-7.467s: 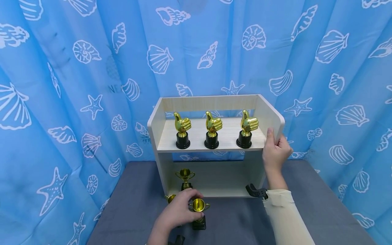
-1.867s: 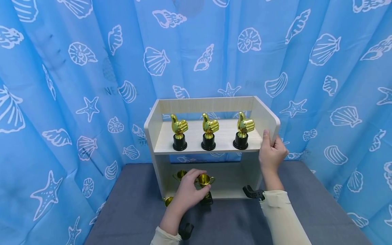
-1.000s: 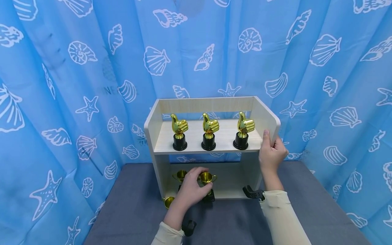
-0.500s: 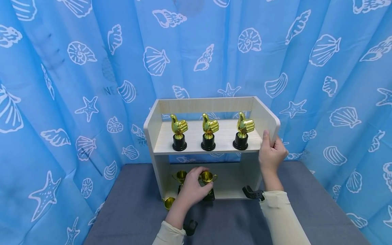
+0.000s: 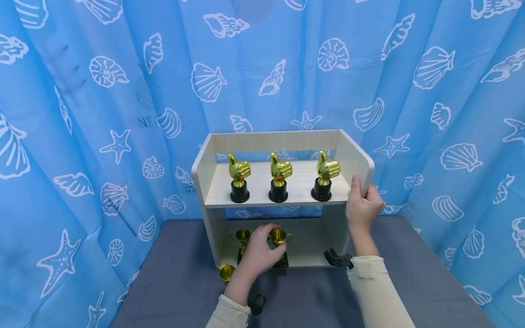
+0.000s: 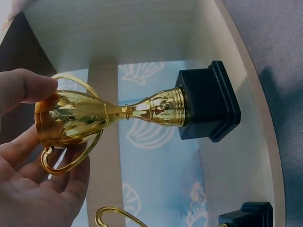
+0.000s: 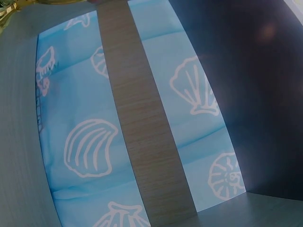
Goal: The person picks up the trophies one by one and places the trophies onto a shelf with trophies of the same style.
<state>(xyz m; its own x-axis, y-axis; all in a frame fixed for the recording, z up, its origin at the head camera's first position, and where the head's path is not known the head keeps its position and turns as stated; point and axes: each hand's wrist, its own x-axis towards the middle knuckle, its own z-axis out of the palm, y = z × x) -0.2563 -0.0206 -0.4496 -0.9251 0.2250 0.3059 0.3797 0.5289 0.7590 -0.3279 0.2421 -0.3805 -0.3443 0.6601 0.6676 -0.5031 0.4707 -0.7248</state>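
My left hand (image 5: 259,255) holds a gold trophy cup (image 5: 279,236) by its bowl at the lower shelf. In the left wrist view the thumb lies on one side of the trophy's bowl, the fingers on the other; its black square base (image 6: 206,104) is at the lower board. My right hand (image 5: 364,207) grips the front edge of the right side panel of the pale wooden shelf unit (image 5: 283,138). A second trophy cup (image 5: 243,236) stands left on the lower shelf, partly behind my left hand. A third cup (image 5: 226,273) is in front of the unit, mostly hidden by my forearm.
On the upper shelf three gold thumbs-up trophies (image 5: 278,177) stand in a row on black round bases. The unit sits on a grey cloth surface (image 5: 311,296) before a blue shell-patterned curtain (image 5: 254,54). The right wrist view looks into the lower compartment's crossbar (image 7: 142,123).
Since the earliest frame my left hand has carried the trophy cup from in front of the unit up to the lower shelf. Lately it has shifted slightly right. My right hand keeps its grip.
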